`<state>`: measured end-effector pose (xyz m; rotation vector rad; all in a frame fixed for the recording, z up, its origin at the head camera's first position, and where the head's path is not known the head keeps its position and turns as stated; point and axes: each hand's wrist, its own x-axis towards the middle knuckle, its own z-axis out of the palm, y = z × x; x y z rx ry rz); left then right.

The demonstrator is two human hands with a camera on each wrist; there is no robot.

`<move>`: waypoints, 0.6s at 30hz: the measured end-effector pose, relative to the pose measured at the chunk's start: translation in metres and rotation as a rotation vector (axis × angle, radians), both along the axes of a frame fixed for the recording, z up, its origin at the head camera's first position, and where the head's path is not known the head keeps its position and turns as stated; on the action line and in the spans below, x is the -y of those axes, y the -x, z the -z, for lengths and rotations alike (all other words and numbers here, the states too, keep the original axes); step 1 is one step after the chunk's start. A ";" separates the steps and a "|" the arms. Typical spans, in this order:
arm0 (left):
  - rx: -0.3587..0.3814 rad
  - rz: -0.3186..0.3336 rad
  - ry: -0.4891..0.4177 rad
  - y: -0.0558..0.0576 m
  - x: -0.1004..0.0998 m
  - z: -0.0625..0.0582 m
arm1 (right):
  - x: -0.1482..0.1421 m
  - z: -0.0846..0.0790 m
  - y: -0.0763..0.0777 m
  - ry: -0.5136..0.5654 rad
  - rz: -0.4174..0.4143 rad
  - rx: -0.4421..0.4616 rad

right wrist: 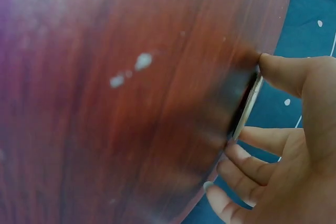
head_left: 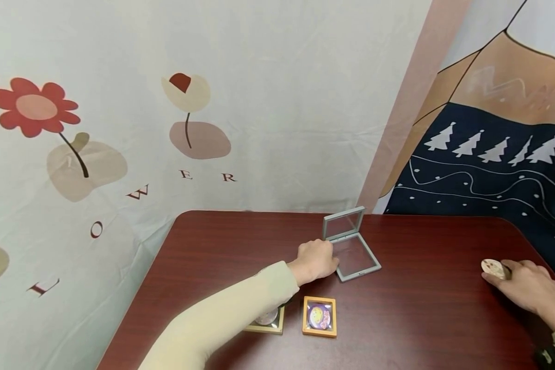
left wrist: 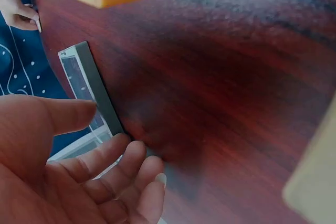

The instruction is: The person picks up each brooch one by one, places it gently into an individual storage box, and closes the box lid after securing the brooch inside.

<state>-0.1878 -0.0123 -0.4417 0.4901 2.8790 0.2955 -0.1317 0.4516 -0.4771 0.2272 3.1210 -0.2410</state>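
In the head view my left hand (head_left: 316,258) is at the left side of an opened grey display frame (head_left: 358,275). Its clear-windowed lid tilts up at the back. The left wrist view shows thumb and curled fingers about the edge of that frame (left wrist: 97,85); their exact contact is partly hidden. Over at the table's right side, my right hand (head_left: 534,288) pinches a round, cream-coloured badge (head_left: 493,267) with a printed face. Seen from the right wrist, the badge (right wrist: 251,103) is edge-on, thin, between thumb and fingers.
An orange square frame (head_left: 319,335) holding a purple round badge lies nearer me on the reddish-brown table (head_left: 411,329). Left of it, a yellowish frame (head_left: 277,329) is partly covered by my left sleeve. Patterned cloth (head_left: 282,154) hangs behind the table.
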 end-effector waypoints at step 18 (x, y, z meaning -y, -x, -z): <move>0.035 0.027 -0.003 -0.002 -0.004 -0.003 | -0.004 -0.008 0.001 0.073 0.005 0.001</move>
